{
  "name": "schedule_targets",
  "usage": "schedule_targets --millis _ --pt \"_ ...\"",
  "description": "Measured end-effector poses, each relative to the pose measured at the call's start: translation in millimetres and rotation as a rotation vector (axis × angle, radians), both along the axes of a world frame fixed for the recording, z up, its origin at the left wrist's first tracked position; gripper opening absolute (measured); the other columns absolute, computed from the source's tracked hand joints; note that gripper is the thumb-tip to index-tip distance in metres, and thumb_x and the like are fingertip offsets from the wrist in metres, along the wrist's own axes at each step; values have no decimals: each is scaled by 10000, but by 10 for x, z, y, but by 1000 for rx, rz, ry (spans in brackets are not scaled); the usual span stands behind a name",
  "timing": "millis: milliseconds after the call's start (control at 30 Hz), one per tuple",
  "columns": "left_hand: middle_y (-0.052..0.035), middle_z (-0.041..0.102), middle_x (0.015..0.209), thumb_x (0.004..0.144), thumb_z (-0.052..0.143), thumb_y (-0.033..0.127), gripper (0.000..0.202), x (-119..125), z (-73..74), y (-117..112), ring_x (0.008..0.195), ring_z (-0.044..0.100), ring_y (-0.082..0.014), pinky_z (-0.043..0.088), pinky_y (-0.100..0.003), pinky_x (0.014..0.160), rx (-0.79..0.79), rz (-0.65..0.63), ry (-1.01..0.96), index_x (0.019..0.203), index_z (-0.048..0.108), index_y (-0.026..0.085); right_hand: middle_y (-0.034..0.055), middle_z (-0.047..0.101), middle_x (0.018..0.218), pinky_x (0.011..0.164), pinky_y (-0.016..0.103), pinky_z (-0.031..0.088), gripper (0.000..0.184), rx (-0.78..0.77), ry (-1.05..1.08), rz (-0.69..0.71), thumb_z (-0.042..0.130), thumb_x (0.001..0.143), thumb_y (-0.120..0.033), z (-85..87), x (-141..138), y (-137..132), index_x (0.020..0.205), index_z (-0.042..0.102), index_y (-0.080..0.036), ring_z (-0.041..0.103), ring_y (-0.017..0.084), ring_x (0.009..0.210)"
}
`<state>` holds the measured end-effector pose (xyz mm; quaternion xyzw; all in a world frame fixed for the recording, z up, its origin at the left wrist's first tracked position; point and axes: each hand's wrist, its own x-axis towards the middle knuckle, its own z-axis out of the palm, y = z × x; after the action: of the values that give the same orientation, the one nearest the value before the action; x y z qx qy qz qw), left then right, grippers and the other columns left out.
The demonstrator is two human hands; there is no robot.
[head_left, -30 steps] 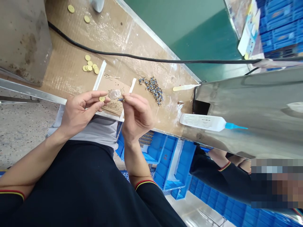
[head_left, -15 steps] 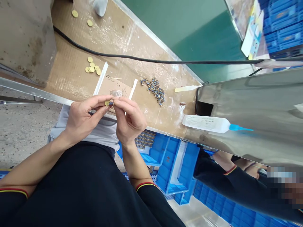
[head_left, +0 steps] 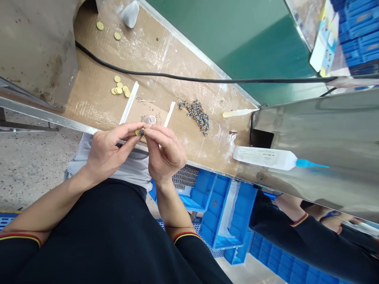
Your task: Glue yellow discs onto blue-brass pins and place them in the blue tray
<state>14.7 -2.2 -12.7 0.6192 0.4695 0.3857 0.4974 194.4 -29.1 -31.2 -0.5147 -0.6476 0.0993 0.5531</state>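
My left hand (head_left: pixel 108 152) pinches a small yellow disc (head_left: pixel 137 132) between thumb and fingers, close to the table's front edge. Against the disc sits a small blue part with metal leads (head_left: pixel 142 132), and my right hand (head_left: pixel 166 154) has its thumb and fingertips closed on it. The fingertips partly cover both pieces. Just beyond them a small clear cup (head_left: pixel 150 119) stands on a cardboard mat between two white tape strips (head_left: pixel 129 102). Several loose yellow discs (head_left: pixel 119 90) lie to the left. A heap of blue parts with metal leads (head_left: pixel 199 116) lies to the right.
A black cable (head_left: pixel 177 75) crosses the table. On the right are a white bottle with a blue nozzle (head_left: pixel 263 157), a pale flat stick (head_left: pixel 239 113) and a metal housing (head_left: pixel 325 138). Blue bins (head_left: pixel 213 205) sit below the edge. Another person's arm (head_left: pixel 291 207) is at lower right.
The whole view has shifted slightly, so everything appears a little further right and lower. Both hands keep the same pinch on the disc and blue part.
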Motion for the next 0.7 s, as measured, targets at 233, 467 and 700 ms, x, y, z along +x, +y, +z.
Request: schedule_targets --millis 233,467,700 --pt "37 896 1386 1176 748 338 305 -19 69 -31 1187 909 -268 767 -409 1030 105 0 108 1456 841 415 -35 911 1295 1074 396 779 442 52 -80 -5 733 1134 -143 -34 0 -19 1446 822 -443 913 190 1174" --pt "29 896 1389 1182 707 298 329 -10 133 -59 1155 916 -260 765 -406 1006 120 -18 180 1480 817 388 3 930 1238 960 394 825 381 147 -149 -62 768 1115 -143 -56 -38 -13 1401 840 -385 934 212 1083" --pt "21 900 1381 1174 713 258 306 12 148 -65 1188 910 -255 748 -394 1018 112 -20 132 1438 829 363 -12 930 1276 996 350 811 518 187 -81 -40 807 1077 -96 -115 -42 -35 1480 837 -420 929 197 1130"
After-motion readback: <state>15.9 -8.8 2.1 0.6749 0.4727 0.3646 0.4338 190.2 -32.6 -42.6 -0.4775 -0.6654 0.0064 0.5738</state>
